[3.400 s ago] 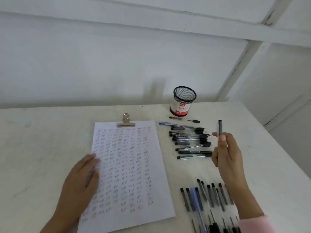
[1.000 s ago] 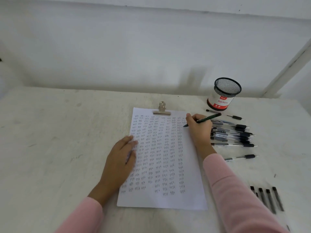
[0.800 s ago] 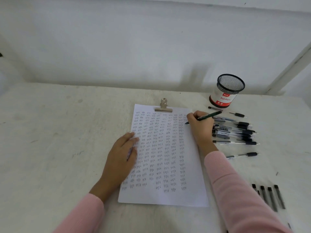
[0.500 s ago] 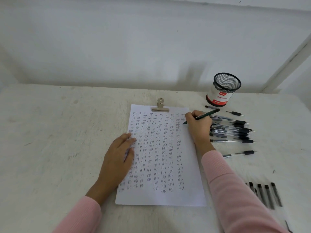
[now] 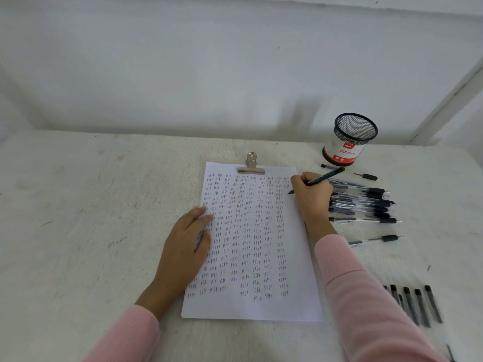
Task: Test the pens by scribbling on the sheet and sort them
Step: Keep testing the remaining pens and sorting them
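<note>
We see a white sheet of paper (image 5: 251, 307) lying flat in the middle of the pale, scuffed tabletop (image 5: 91, 231), filled with columns of small handwritten marks and pinched at its twelve o'clock edge by a silver metal bulldog clip (image 5: 251, 165). The left hand (image 5: 185, 246) lies on the sheet's nine o'clock edge with its fingers straight and pressing the paper down, grasping nothing. The right hand (image 5: 312, 197), at about one o'clock on the sheet, has its fingers curled round a slim dark pen (image 5: 325, 177). The pen's tip meets the paper near the right margin and its rear end slants up toward two o'clock. Both arms wear pink ribbed sleeves (image 5: 366, 296). Just beside the right hand, at three o'clock from it, we find a loose pile of clear-barrelled pens with black grips (image 5: 366, 205), lying roughly side by side. One more clear pen with a black grip (image 5: 376, 239) lies alone at six o'clock from that pile. Well apart, at four o'clock from the sheet, a row of dark capped pens (image 5: 415, 301) lies nearly parallel. At one o'clock from the sheet stands a black wire-mesh pen cup with a white and red label (image 5: 350, 139), upright, with two short dark pen pieces lying on the tabletop just in front of it.
</note>
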